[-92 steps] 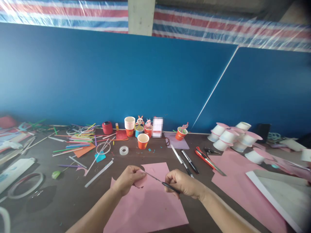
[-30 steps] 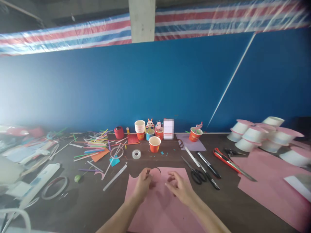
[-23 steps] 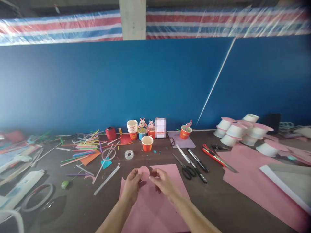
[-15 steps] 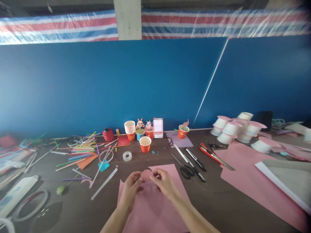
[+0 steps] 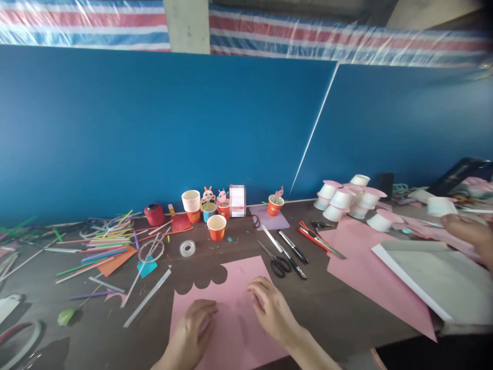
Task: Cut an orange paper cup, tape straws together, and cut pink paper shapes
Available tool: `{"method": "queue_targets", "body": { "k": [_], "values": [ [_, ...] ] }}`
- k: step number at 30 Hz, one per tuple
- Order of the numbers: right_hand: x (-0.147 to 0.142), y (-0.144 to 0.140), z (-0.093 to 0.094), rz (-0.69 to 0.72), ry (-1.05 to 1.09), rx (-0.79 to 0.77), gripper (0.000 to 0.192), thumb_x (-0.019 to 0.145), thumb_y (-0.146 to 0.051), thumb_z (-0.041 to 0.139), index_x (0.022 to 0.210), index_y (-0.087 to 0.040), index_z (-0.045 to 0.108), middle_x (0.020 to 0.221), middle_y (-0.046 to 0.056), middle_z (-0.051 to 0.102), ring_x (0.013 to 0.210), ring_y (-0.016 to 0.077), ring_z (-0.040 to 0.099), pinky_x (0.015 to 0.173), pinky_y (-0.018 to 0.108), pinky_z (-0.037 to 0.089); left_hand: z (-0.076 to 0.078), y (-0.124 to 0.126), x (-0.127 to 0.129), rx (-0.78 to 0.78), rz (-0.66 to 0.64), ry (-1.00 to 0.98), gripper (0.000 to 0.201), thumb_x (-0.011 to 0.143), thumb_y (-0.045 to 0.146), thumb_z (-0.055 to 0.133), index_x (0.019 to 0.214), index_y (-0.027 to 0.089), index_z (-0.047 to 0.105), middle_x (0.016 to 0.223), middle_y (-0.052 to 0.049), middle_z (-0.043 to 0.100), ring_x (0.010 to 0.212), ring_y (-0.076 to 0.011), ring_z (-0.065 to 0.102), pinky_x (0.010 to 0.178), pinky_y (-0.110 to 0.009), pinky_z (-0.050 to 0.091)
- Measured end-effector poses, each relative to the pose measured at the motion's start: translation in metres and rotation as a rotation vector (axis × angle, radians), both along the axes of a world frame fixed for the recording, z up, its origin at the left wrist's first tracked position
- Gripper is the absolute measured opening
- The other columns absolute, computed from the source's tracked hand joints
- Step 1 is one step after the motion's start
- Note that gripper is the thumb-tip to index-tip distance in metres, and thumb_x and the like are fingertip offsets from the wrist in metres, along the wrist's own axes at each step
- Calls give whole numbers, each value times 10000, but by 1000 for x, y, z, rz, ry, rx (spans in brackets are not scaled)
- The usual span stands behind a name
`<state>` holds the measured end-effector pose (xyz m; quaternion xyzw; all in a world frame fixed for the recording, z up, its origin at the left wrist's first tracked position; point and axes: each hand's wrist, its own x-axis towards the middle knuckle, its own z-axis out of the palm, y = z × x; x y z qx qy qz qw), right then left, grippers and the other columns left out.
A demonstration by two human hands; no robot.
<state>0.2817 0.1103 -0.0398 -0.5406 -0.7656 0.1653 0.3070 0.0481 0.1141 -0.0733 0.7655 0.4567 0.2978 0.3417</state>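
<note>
A sheet of pink paper [image 5: 234,324] lies before me, with several rounded bites cut from its far edge. My left hand [image 5: 194,329] is over the sheet's left part, its fingers loosely bent and the thumb apart. Over the right part is my right hand [image 5: 275,313], with bent fingers and nothing visible in them. The pink paper disc held earlier cannot be seen now. Just beyond the sheet's right corner lie black-handled scissors [image 5: 280,266], beside pens [image 5: 293,246] and a red utility knife [image 5: 314,237].
A paper cup [image 5: 216,230], a stack of cups [image 5: 191,203] and a tape roll [image 5: 182,251] stand beyond the sheet. Coloured straws [image 5: 103,246] cover the left. White cups with pink discs [image 5: 339,200] stand at right, near another person's hand [image 5: 468,228].
My hands have moved apart and nearer to me, and the pink disc is no longer visible between them. The view has turned right, and another person's hand appears at the right edge.
</note>
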Motion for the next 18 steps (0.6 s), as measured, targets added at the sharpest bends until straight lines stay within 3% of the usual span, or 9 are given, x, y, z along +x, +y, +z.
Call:
{"method": "queue_targets", "body": {
  "k": [4,7,18],
  "values": [
    [-12,-12,1,37,-51,-37,262,719,-12,393,849,-194,529,873,45,506,855,189,462,761,309,380,-23,0,-3,207,-165,218,367,756,273,487,1121,262,526,1214,-76,495,1155,-250,399,952,-398,362],
    [-14,-11,-4,22,-97,-71,221,718,-43,436,821,-203,548,882,37,497,860,191,452,766,310,373,-35,7,-4,315,-188,332,432,738,288,511,1169,268,485,1255,-78,457,1162,-262,393,941,-402,378],
    [0,18,-9,-11,-111,-71,250,683,-53,464,864,-216,517,916,28,478,886,192,427,798,312,343,-41,38,5,414,-180,358,488,750,340,503,1224,264,416,1256,-88,456,1157,-257,401,928,-384,392]
  ]
}}
